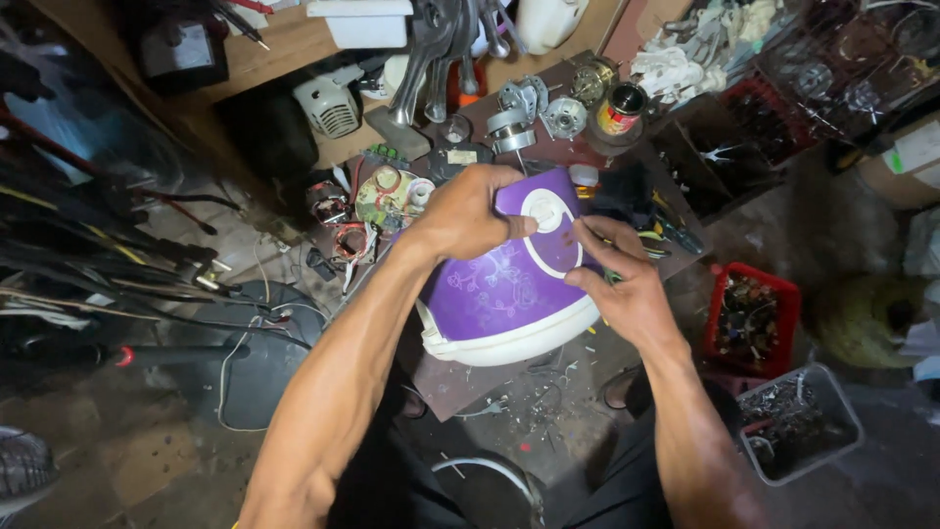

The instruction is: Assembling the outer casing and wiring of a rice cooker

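Note:
A purple and white rice cooker body point(499, 289) with a floral print lies on its side on a brown board point(460, 377). My left hand point(468, 211) grips its upper rim, fingers curled over the purple top. My right hand point(622, 279) rests at its right side, fingers touching the white round panel point(545, 209) on the front face. Whether a small tool sits in the right hand is hidden.
Small motors point(517, 113), a tin can point(621, 108), a circuit board with wires point(387, 196) and pliers point(436, 54) crowd the far side. A red crate of parts point(749, 318) and a clear bin of scrap point(798, 421) sit right. Cables and rods fill the left.

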